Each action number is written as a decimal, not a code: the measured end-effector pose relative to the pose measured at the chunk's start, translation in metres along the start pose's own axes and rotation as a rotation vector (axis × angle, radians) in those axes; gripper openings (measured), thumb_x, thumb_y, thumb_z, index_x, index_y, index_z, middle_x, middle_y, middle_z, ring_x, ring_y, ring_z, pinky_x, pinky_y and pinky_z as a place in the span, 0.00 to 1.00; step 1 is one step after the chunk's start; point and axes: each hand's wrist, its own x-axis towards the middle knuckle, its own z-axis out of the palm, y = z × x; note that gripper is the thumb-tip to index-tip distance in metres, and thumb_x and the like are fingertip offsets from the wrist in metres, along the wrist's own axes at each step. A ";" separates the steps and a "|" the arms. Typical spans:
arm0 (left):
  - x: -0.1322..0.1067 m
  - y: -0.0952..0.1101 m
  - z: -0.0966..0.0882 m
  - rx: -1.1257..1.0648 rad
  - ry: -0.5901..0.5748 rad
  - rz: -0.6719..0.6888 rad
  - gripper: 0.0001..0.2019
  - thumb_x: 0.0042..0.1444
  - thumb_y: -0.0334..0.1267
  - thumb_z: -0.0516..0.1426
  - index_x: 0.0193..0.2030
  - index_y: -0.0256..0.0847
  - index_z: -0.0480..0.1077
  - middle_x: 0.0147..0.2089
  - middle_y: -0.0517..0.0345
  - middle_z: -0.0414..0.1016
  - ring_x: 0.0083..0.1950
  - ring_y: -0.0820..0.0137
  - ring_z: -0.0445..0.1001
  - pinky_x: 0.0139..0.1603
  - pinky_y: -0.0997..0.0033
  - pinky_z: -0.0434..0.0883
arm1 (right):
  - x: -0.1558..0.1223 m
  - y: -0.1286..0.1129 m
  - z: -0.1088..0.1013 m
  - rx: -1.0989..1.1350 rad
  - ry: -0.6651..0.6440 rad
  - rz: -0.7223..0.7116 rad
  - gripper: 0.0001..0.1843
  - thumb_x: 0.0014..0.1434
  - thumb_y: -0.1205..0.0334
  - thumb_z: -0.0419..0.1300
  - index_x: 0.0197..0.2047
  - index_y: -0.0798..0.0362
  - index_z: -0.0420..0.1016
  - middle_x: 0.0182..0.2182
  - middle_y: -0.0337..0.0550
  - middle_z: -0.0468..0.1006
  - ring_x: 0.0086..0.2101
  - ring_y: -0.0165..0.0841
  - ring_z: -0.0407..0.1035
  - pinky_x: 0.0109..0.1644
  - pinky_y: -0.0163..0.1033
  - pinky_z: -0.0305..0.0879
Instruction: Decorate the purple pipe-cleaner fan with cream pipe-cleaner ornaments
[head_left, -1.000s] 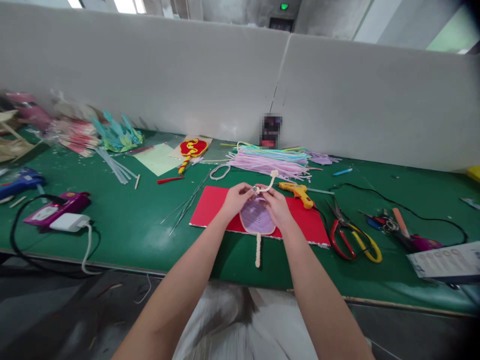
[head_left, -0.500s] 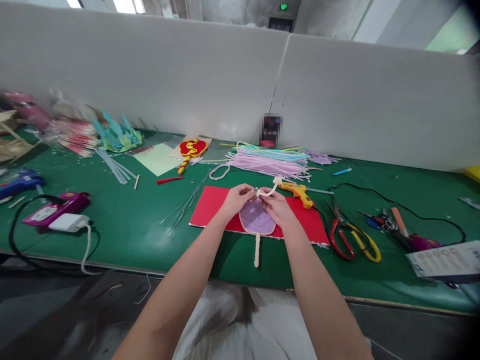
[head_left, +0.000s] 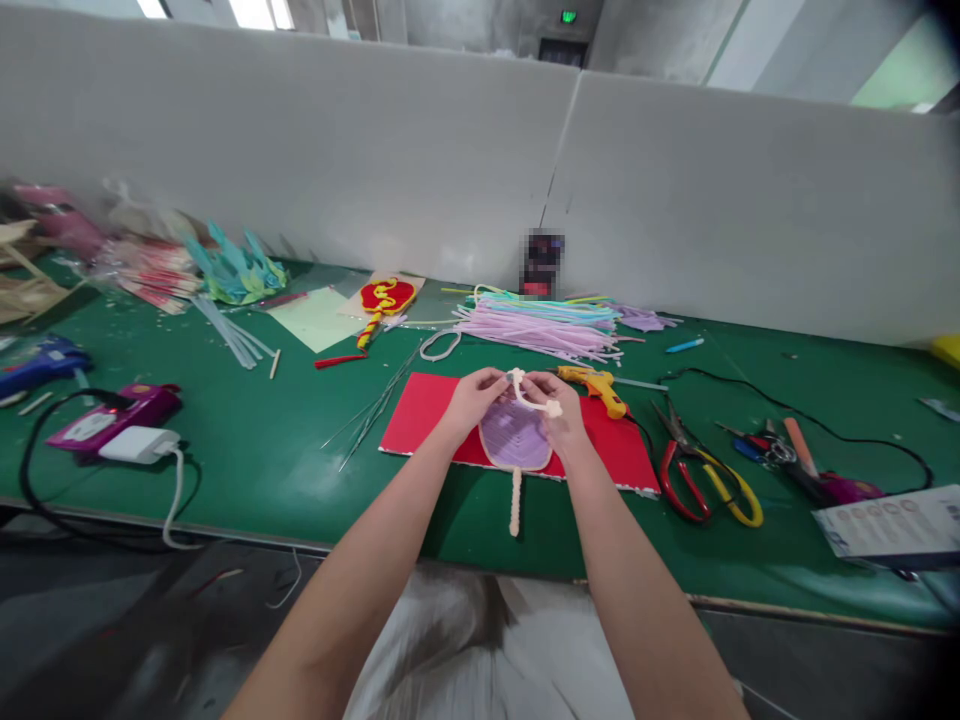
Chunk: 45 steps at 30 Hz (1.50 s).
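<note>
The left hand [head_left: 474, 395] and right hand [head_left: 568, 408] both have fingertips pinched nearly closed on a bent, fuzzy cream stem [head_left: 530, 404] with knobbly ends. Below it, a rounded fan of ridged purple strands [head_left: 514, 440], rimmed in cream, overlaps a flat, rectangular red board [head_left: 420, 412]; its bumpy cream handle extends over the smooth, glossy green bench [head_left: 277, 450].

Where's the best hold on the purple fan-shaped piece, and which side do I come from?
I'd pinch the cream handle of the purple fan-shaped piece from the near side: it is slim, straight and juts past the near edge of the red board. The left hand and right hand crowd the far end.
</note>
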 end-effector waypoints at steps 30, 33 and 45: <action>-0.003 0.005 0.002 0.031 0.006 0.043 0.06 0.49 0.37 0.54 0.31 0.37 0.65 0.26 0.62 0.69 0.27 0.75 0.69 0.29 0.76 0.66 | -0.002 0.007 -0.002 -0.250 -0.038 -0.040 0.13 0.44 0.53 0.63 0.30 0.52 0.73 0.26 0.37 0.75 0.28 0.29 0.68 0.35 0.36 0.64; -0.005 0.006 0.004 -0.010 -0.005 -0.010 0.07 0.51 0.40 0.53 0.33 0.39 0.63 0.24 0.63 0.68 0.24 0.74 0.69 0.24 0.76 0.66 | -0.004 0.003 0.001 -0.369 -0.003 -0.127 0.11 0.45 0.54 0.62 0.29 0.53 0.73 0.26 0.38 0.75 0.29 0.30 0.68 0.36 0.37 0.64; -0.005 0.010 0.005 -0.096 -0.078 0.025 0.12 0.49 0.44 0.56 0.34 0.41 0.59 0.20 0.68 0.66 0.19 0.75 0.68 0.23 0.74 0.66 | -0.005 -0.001 0.003 -0.311 -0.058 -0.069 0.11 0.45 0.54 0.62 0.29 0.52 0.73 0.26 0.38 0.75 0.28 0.30 0.67 0.36 0.36 0.63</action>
